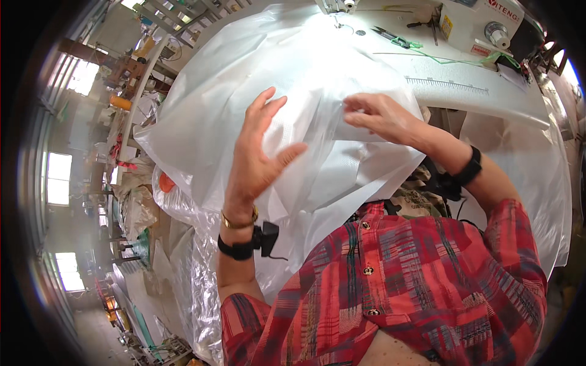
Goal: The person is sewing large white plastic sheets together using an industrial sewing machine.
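A large sheet of translucent white plastic point(207, 134) lies in loose folds over the sewing table and hangs toward my lap. My left hand point(259, 146) is raised over its middle, fingers and thumb spread, with nothing in it. To the right, my right hand point(379, 116) hovers by a raised fold of the sheet. Its fingers curl loosely, with a gap between them and the thumb, and no gripped plastic shows there. Beyond both hands, the sheet reaches the lit needle area of a sewing machine point(482, 27).
Thread snips point(390, 38) with green cord lie on the machine table point(513, 100), near a printed ruler scale point(448, 84). More clear plastic point(519, 165) hangs at the right, and crinkled plastic point(204, 287) lies at the left. Shelving and clutter fill the far left.
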